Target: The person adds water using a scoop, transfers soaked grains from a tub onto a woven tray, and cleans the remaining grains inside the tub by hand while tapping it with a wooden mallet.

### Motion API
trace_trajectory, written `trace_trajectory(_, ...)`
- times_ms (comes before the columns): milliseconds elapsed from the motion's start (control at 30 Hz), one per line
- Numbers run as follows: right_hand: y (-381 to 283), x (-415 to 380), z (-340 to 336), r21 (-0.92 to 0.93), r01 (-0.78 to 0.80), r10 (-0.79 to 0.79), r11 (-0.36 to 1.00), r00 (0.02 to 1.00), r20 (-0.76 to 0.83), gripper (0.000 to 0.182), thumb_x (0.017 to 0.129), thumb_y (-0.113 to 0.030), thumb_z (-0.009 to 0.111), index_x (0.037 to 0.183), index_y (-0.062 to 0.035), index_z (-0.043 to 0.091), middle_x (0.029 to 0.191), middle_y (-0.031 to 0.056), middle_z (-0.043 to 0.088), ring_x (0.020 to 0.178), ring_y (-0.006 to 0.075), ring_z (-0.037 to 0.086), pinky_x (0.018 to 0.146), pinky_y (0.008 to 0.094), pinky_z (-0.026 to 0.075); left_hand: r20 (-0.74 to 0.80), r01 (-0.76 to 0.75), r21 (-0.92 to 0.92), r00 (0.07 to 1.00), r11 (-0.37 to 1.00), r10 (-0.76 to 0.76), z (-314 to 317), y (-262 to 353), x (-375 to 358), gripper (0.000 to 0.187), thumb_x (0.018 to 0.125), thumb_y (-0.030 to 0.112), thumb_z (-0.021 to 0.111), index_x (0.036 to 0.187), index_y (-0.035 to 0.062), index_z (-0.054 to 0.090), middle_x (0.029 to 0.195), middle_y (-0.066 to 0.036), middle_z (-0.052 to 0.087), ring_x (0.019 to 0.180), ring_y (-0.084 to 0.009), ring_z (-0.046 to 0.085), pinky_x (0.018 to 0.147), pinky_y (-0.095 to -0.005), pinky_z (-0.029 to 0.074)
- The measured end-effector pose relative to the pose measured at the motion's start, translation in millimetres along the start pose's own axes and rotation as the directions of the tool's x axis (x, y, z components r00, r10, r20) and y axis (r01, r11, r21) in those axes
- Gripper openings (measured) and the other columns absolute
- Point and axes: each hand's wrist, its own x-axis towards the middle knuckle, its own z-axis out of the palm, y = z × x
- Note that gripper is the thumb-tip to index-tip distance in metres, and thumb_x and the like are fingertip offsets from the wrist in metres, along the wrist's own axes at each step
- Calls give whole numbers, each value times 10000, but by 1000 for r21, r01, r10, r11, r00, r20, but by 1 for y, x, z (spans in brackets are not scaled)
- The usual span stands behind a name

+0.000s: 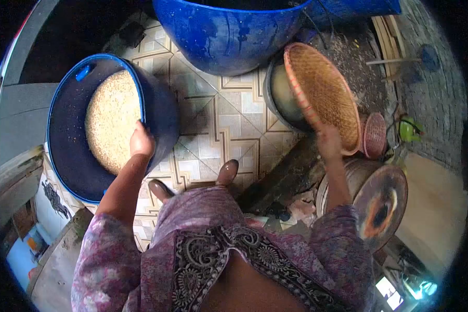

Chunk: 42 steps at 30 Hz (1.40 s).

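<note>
Left hand (142,141): arm reaching forward, forearm angled down, fingers clenched over the right rim of the bucket (163,106). Bucket sits at the left edge of the tiled floor (229,122), grain (112,122) inside. Right hand (330,143): arm stretched forward, blurred, fingers grasping the near rim of the tray (325,91). Tray is tilted, partly over the pot (282,93) at the floor's right edge.

Checked full dial, 12 o'clock round to 12: no legible text, labels, brands, numbers or signs.
</note>
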Motion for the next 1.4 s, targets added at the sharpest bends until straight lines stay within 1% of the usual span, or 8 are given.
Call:
trace_trajectory(167, -39, -64, -156, 196, 46, -24, 980, 993, -114, 299, 669, 27, 558, 965, -5, 538, 845, 154, 546, 821, 302, 528, 737, 350, 418, 172, 53, -57, 984, 997, -42, -15, 10, 1, 528, 748, 167, 484, 1208, 8, 281, 922, -251, 554, 874, -389, 542, 797, -426, 418)
trace_trajectory(267, -114, -113, -230, 239, 113, -100, 964, 993, -67, 297, 634, 19, 585, 928, 1, 549, 817, 138, 545, 776, 288, 526, 713, 339, 422, 49, -145, 99, 989, 984, 141, -31, 19, -24, 895, 621, 234, 663, 1309, 41, 124, 1333, -244, 162, 1221, -366, 228, 970, -399, 285)
trace_trajectory(367, -176, -151, -272, 298, 165, -209, 940, 970, 124, 363, 618, -16, 620, 976, -40, 564, 882, 152, 571, 839, 325, 537, 756, 355, 424, -18, -742, -280, 639, 609, 769, -82, 13, -70, 1051, 539, 363, 708, 1322, 23, 95, 1354, -236, 114, 1267, -379, 89, 1005, -474, 157)
trace_trajectory(500, -257, -172, -290, 378, 290, -377, 879, 909, 180, 310, 618, -14, 621, 925, -25, 578, 777, 109, 563, 749, 270, 539, 679, 329, 430, 18, -775, -469, 471, 423, 882, -127, -25, -145, 1043, 530, 525, 690, 1299, 52, 168, 1336, -229, 162, 1258, -370, 127, 942, -567, 164)
trace_trajectory(633, -317, -161, -283, 481, 275, -444, 832, 850, 283, 347, 636, -16, 641, 975, -57, 575, 834, 113, 565, 804, 270, 549, 729, 318, 426, 95, -480, -712, 658, 513, 747, -152, -100, -166, 507, 625, 396, 699, 885, 22, 477, 834, -169, 548, 760, -291, 550, 666, -338, 434)
trace_trajectory(1167, -679, -10, -182, 768, 388, -848, 510, 376, 373, 357, 726, -178, 611, 1044, -27, 552, 855, 70, 602, 769, 127, 550, 714, 283, 433, -23, -29, -579, 1000, 815, 19, -308, -392, -238, 501, 529, 477, 719, 665, 17, 572, 644, -170, 574, 588, -298, 560, 564, -365, 431)
trace_trajectory(1300, -784, 36, -194, 754, 595, -829, 277, 546, -126, 380, 713, -148, 595, 1068, -32, 523, 775, 47, 585, 694, 124, 540, 622, 274, 448, -119, 63, -414, 985, 908, -122, -342, -444, -285, 510, 484, 463, 736, 658, 13, 571, 609, -161, 563, 545, -260, 552, 528, -351, 421)
trace_trajectory(1400, -833, 60, -254, 929, 197, -605, 312, 796, 34, 472, 690, -139, 626, 1124, -54, 461, 727, 46, 544, 653, 110, 513, 539, 263, 443, -49, 235, -381, 961, 894, -274, -350, -489, -323, 516, 421, 459, 752, 611, 18, 564, 550, -149, 535, 505, -301, 527, 499, -359, 411)
